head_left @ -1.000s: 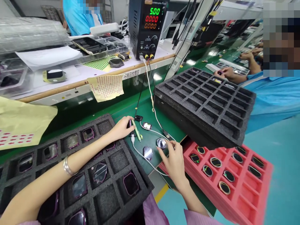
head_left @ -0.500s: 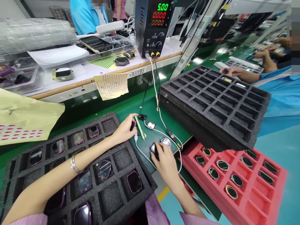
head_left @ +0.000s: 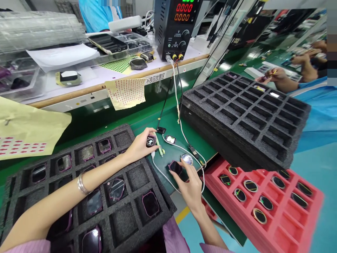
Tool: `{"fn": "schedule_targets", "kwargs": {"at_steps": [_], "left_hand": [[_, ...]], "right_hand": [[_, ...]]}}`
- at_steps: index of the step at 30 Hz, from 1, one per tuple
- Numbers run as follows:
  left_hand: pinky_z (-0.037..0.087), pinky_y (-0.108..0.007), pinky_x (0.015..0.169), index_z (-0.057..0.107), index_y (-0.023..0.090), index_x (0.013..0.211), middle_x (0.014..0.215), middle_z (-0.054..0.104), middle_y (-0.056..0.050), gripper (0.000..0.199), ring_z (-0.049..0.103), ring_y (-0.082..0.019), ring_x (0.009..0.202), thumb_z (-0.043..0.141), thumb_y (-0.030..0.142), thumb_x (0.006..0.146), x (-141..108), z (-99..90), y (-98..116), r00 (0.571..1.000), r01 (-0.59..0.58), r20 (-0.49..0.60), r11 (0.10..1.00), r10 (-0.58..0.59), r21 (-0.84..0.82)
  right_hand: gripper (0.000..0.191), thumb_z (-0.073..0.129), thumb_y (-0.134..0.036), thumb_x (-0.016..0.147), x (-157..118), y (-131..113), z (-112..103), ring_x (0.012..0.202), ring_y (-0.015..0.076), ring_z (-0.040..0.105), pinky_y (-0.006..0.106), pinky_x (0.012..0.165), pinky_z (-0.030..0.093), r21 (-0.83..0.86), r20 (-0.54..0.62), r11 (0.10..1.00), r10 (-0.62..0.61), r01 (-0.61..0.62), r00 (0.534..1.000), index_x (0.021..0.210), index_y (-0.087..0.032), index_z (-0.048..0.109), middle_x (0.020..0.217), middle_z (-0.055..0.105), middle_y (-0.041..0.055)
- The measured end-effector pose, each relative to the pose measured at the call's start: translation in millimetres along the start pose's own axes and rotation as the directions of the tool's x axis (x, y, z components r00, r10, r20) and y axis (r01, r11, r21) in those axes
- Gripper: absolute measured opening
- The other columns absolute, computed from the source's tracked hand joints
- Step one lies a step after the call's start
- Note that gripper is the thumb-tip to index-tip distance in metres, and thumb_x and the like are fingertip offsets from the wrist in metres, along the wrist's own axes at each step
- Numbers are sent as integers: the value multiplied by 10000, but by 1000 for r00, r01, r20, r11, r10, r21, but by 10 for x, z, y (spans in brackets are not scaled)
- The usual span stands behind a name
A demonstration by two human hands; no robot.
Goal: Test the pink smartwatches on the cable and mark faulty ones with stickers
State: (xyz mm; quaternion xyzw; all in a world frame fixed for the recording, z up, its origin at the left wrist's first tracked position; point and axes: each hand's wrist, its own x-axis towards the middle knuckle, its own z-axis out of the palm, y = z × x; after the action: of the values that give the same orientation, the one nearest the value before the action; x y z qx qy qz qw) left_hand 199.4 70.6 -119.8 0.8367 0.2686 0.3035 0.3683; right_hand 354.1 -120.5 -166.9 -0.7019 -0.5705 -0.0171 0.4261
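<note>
My left hand is closed on a small purple-rimmed watch whose screen shows a lit pattern. Close beside it lie a pale green pen-like stick and the end of a white cable. Between thumb and fingers, my right hand grips a dark-screened watch with a purple edge, just above the green bench. Behind those fingers sits a round shiny disc. A small module with a white face and a black piece lie farther back.
A black foam tray with purple-rimmed watches lies under my left forearm. Stacked black foam trays stand at right, above a red tray of round watch faces. A power supply stands on the shelf. A co-worker's hand works at far right.
The watch in my left hand has turned its lit screen into view. My right hand has tilted its watch, so the dark face shows more. The view has shifted slightly.
</note>
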Motion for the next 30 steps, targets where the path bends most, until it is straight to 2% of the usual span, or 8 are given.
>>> {"fn": "schedule_targets", "kwargs": {"at_steps": [7,15,23,30], "left_hand": [[457,-311,849,432,201,1116,994,583,-42,423,590,-187,939,675,226,770,0,5,21,1000,-3,29,999,2,45],[458,-328,858,447,205,1091,1008,580,-46,370,582,-206,965,654,228,784,1,5,30,998,-13,61,997,8,81],[459,-327,844,452,203,1095,1008,574,-51,321,577,-208,955,608,229,816,-16,4,40,992,-54,122,994,43,92],[462,-308,842,451,209,1110,997,578,-42,355,584,-200,953,630,232,804,-38,-23,77,993,-57,104,996,50,69]], "right_hand": [[641,671,-174,835,145,-216,-43,920,243,635,402,780,570,38,-74,992,-121,124,990,1406,-218,384,1057,650,107],[719,716,-95,771,213,-387,-9,909,250,642,430,802,569,-4,-200,972,-230,234,952,1404,-213,395,1040,657,107],[697,730,-114,762,256,-487,-26,890,265,659,430,734,591,8,-269,963,-259,270,928,1380,-212,424,1057,659,117],[741,758,-78,721,248,-525,-17,902,269,656,439,755,590,39,-304,962,-245,269,921,1376,-213,438,1075,659,113]]}}
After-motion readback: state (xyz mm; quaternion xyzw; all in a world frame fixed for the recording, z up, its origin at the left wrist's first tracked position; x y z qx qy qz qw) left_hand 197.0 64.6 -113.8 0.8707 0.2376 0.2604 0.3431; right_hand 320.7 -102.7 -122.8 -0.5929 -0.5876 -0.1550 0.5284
